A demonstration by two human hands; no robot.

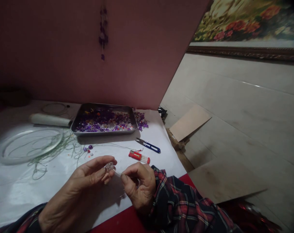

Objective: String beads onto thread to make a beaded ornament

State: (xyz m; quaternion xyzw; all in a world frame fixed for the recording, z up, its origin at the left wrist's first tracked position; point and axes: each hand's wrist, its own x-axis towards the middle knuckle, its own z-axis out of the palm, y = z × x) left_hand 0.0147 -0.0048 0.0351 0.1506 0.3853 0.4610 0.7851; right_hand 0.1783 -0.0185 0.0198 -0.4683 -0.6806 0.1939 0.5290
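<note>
Between the thumb and fingers of my left hand (88, 178) is a small clear beaded ball (109, 166). A pale thread (117, 173) runs from it to my right hand (139, 184), whose thumb and forefinger pinch it. Both hands are above the white table covering (98, 207). Just beyond my right hand lies a red lighter (139, 157). Past that are blue thread snips (149, 145). A few loose purple and red beads (88, 149) lie beyond my left hand.
A metal tray (105, 133) of mixed beads stands at the back, with more beads (142, 120) spilled beside it. To the left are tangled green threads (64, 142), a pale ring-shaped coil (30, 158) and a white roll (51, 120). A bead string (103, 35) hangs ahead.
</note>
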